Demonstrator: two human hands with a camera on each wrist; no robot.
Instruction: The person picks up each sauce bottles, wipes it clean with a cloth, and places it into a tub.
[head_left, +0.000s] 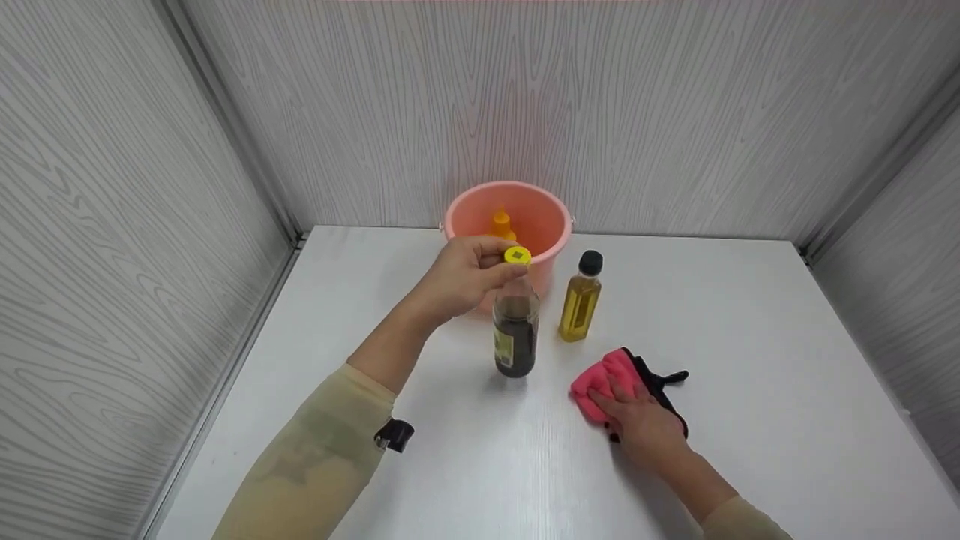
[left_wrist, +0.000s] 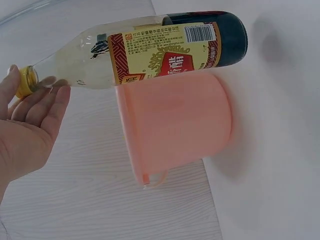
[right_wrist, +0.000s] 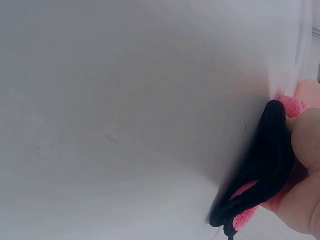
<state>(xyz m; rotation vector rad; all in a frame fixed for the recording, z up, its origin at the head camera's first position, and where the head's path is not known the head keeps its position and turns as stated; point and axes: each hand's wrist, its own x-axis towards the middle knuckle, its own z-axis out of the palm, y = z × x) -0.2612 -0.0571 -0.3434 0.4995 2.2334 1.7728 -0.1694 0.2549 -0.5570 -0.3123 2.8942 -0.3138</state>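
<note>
My left hand [head_left: 466, 279] pinches the yellow cap [head_left: 517, 255] of a glass vinegar bottle [head_left: 515, 334] between thumb and fingers. Dark liquid fills its lower part, and a yellow and red label [left_wrist: 165, 50] faces the left wrist camera. The bottle hangs upright in front of the pink bucket [head_left: 551, 274], its base close over the white table. With fingers spread, my right hand [head_left: 651, 429] presses on a folded pink cloth [head_left: 621, 369] with black edging. In the right wrist view the cloth's black edge [right_wrist: 272, 155] lies against the table under the palm.
Right of the vinegar bottle stands a smaller bottle of golden oil [head_left: 580, 304] with a black cap. Inside the bucket is an orange-yellow bottle [head_left: 502, 223], its lower part hidden. Grey wood-grain panels [head_left: 645, 112] enclose the table [head_left: 750, 315] at the back and sides.
</note>
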